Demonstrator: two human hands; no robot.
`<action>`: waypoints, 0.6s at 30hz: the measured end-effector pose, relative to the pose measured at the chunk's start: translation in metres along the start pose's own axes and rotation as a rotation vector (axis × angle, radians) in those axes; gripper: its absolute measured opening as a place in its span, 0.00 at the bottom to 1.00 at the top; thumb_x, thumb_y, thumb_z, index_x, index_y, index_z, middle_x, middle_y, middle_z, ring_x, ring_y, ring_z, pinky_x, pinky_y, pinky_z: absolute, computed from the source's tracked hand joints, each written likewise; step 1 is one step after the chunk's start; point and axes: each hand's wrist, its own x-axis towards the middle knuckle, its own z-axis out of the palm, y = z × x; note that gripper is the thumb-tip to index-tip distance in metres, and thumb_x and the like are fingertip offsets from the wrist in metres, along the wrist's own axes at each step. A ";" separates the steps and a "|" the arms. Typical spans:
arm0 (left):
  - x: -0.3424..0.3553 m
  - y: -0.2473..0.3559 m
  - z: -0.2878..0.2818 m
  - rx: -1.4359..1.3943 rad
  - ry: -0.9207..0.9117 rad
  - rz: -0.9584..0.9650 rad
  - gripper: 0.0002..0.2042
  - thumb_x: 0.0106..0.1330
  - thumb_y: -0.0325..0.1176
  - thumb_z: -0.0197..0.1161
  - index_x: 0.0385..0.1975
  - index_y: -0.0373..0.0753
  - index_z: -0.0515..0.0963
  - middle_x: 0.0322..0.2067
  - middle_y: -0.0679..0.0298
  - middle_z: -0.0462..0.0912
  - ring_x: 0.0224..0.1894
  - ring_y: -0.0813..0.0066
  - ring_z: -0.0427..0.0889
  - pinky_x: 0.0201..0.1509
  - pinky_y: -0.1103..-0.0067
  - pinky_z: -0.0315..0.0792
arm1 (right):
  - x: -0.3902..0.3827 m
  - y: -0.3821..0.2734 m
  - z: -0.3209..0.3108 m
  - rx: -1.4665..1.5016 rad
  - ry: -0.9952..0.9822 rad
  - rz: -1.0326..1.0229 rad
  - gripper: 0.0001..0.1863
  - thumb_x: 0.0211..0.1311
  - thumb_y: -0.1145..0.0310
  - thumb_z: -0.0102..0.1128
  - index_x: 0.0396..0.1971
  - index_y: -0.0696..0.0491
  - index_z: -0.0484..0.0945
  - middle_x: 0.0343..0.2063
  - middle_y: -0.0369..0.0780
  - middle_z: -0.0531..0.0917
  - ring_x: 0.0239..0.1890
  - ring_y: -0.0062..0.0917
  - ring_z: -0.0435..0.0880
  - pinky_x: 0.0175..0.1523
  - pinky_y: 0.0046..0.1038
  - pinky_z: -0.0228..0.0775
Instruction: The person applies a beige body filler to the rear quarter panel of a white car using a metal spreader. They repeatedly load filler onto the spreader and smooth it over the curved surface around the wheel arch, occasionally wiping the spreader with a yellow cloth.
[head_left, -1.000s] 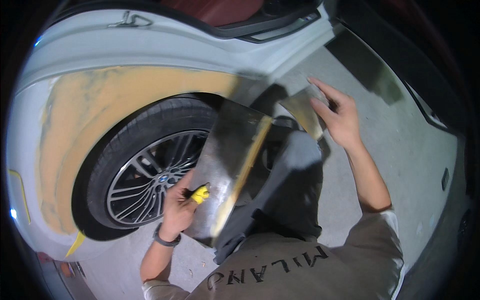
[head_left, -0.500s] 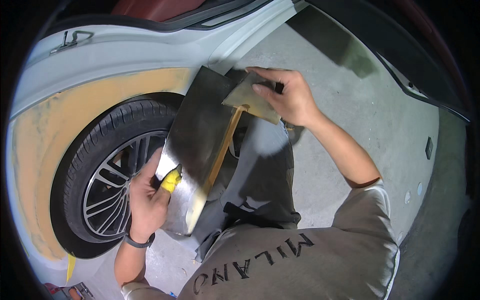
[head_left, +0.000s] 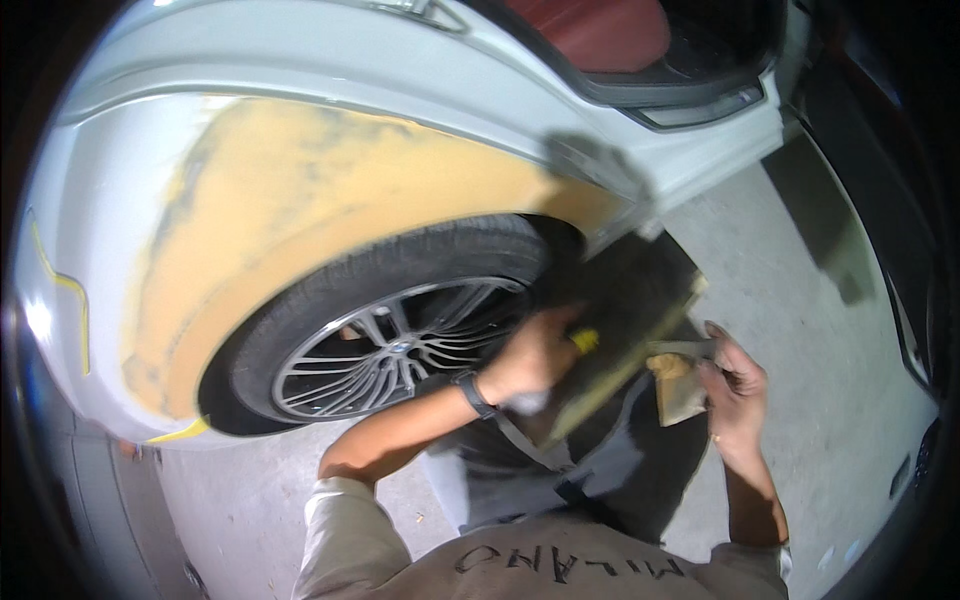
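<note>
My left hand (head_left: 540,355), blurred by motion, grips a dark flat mixing board (head_left: 630,285) that is tilted in front of the wheel. A small yellow piece (head_left: 584,341) shows at its thumb; what it is I cannot tell. With fingers and thumb pinched, my right hand (head_left: 737,390) holds a flat filler spreader (head_left: 682,400) by the board's right edge. A lump of tan body filler (head_left: 668,368) sits on the spreader. Whether spreader and board touch is too blurred to tell.
Left of the board stands a car wheel (head_left: 400,345) under a white body panel with a broad tan-filled patch (head_left: 300,180). Yellow tape (head_left: 72,285) marks the panel's left part. A red seat (head_left: 600,35) shows through the open doorway; a dark open door (head_left: 880,210) is at right.
The view has swung left, showing more of the filled panel. The spreader has come down along the board's right edge, and a lump of filler now shows on it. Both hands keep their holds.
</note>
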 end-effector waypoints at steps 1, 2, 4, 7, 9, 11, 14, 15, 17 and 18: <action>-0.003 -0.002 0.001 -0.117 -0.067 0.023 0.28 0.62 0.27 0.61 0.67 0.35 0.74 0.47 0.41 0.85 0.44 0.59 0.87 0.48 0.67 0.79 | 0.004 -0.014 -0.003 0.090 0.043 0.052 0.23 0.70 0.85 0.56 0.64 0.64 0.75 0.53 0.43 0.86 0.50 0.21 0.84 0.59 0.23 0.74; -0.009 -0.001 0.002 -0.027 -0.122 -0.024 0.28 0.64 0.28 0.60 0.68 0.36 0.73 0.49 0.41 0.85 0.44 0.59 0.86 0.47 0.69 0.79 | 0.009 -0.027 0.000 0.187 -0.014 0.078 0.23 0.70 0.84 0.55 0.64 0.63 0.75 0.53 0.42 0.86 0.51 0.21 0.84 0.60 0.24 0.73; -0.021 0.005 -0.005 -0.110 -0.301 -0.209 0.28 0.67 0.34 0.62 0.68 0.37 0.72 0.54 0.44 0.84 0.51 0.53 0.86 0.55 0.67 0.78 | 0.013 -0.061 0.011 0.419 -0.136 0.116 0.22 0.71 0.84 0.55 0.65 0.63 0.75 0.53 0.42 0.85 0.53 0.22 0.83 0.62 0.26 0.72; -0.048 0.022 -0.029 -0.132 -0.479 -0.363 0.27 0.68 0.38 0.63 0.68 0.37 0.73 0.57 0.45 0.83 0.55 0.49 0.84 0.59 0.64 0.76 | 0.008 -0.106 0.043 0.384 -0.139 0.168 0.18 0.72 0.83 0.55 0.59 0.64 0.76 0.51 0.41 0.85 0.53 0.21 0.82 0.61 0.26 0.72; -0.078 0.043 -0.046 -0.025 -0.517 -0.437 0.26 0.68 0.37 0.63 0.66 0.37 0.75 0.57 0.45 0.83 0.55 0.49 0.84 0.59 0.66 0.77 | -0.006 -0.134 0.066 0.254 -0.113 0.234 0.18 0.72 0.80 0.56 0.59 0.63 0.72 0.46 0.39 0.82 0.47 0.19 0.80 0.56 0.24 0.74; -0.105 0.054 -0.072 -0.173 -0.546 -0.436 0.19 0.70 0.37 0.62 0.58 0.38 0.82 0.47 0.50 0.89 0.49 0.53 0.88 0.54 0.66 0.79 | -0.024 -0.160 0.096 0.173 -0.082 0.154 0.18 0.73 0.73 0.59 0.60 0.60 0.70 0.48 0.39 0.79 0.50 0.20 0.80 0.54 0.26 0.75; -0.151 0.074 -0.097 -0.556 -0.539 -0.736 0.21 0.73 0.34 0.58 0.63 0.35 0.77 0.53 0.48 0.86 0.53 0.59 0.86 0.56 0.70 0.77 | -0.033 -0.202 0.130 0.219 -0.048 0.151 0.17 0.75 0.73 0.57 0.59 0.59 0.70 0.50 0.41 0.78 0.53 0.25 0.79 0.59 0.28 0.73; -0.160 0.081 -0.105 -0.384 -0.553 -0.653 0.20 0.75 0.36 0.56 0.62 0.35 0.77 0.53 0.50 0.86 0.52 0.61 0.86 0.56 0.71 0.76 | -0.030 -0.214 0.136 0.035 -0.037 0.003 0.15 0.75 0.75 0.56 0.58 0.60 0.72 0.48 0.45 0.81 0.53 0.28 0.82 0.58 0.28 0.74; -0.202 0.073 -0.128 -0.287 -0.568 -0.649 0.20 0.75 0.37 0.55 0.63 0.36 0.77 0.53 0.49 0.86 0.52 0.60 0.86 0.56 0.72 0.76 | -0.031 -0.230 0.185 -0.034 0.011 -0.115 0.19 0.72 0.80 0.56 0.62 0.60 0.74 0.49 0.51 0.86 0.51 0.38 0.89 0.53 0.30 0.79; -0.215 0.067 -0.135 -0.262 -0.575 -0.578 0.19 0.75 0.37 0.56 0.60 0.36 0.79 0.49 0.50 0.87 0.50 0.58 0.87 0.54 0.71 0.77 | -0.027 -0.234 0.201 -0.091 -0.019 -0.151 0.19 0.73 0.81 0.54 0.61 0.60 0.75 0.51 0.51 0.85 0.53 0.37 0.88 0.55 0.30 0.78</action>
